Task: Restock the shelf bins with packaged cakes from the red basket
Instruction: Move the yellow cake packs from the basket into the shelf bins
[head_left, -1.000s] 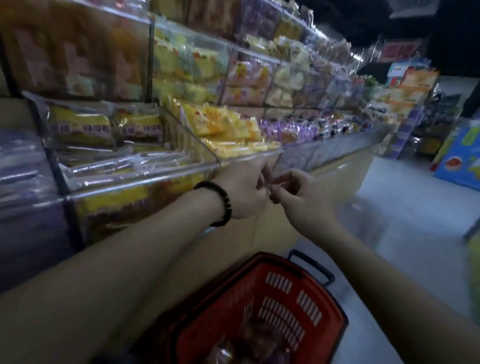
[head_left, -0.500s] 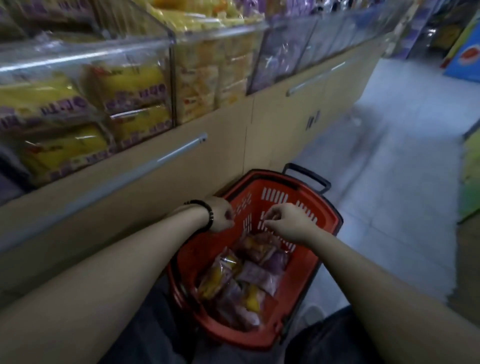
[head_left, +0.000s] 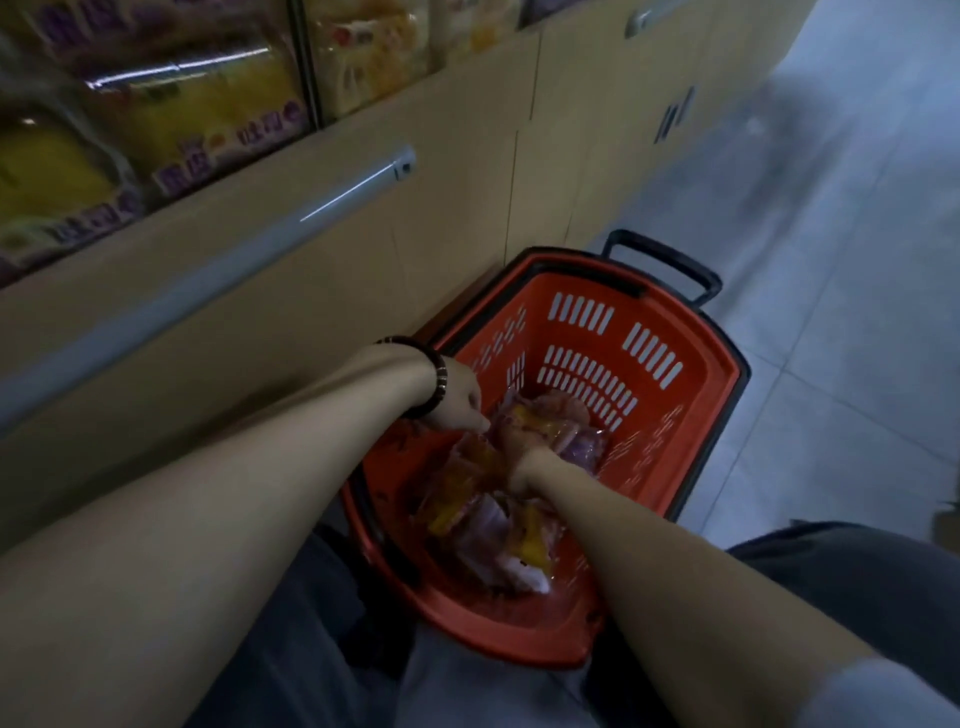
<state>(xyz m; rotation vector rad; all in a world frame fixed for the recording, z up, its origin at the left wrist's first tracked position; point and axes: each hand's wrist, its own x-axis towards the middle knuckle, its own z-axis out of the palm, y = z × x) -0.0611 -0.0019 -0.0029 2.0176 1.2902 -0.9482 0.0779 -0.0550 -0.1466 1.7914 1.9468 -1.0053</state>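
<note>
The red slotted plastic basket (head_left: 727, 374) stands on the grey tiled floor (head_left: 831, 260) beside the beige cabinet (head_left: 457, 171), its near right corner hidden behind a forearm. Inside lie clear-wrapped yellow and purple packaged cakes (head_left: 498, 525), blurred together. The left hand (head_left: 460, 397) (dark beaded bracelet (head_left: 439, 379) at the wrist) dips fingers-down onto the heap; its grip cannot be told. The right hand (head_left: 514, 447) is half buried among wrappers, its grip equally unreadable. Clear-fronted shelf bins (head_left: 182, 93) at the far left are cropped.

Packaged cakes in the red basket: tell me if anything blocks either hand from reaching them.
Nothing visible does. The left hand and right hand are both down inside the open-topped red basket, right at the packaged cakes. Whether either hand grips a packet cannot be told.
</note>
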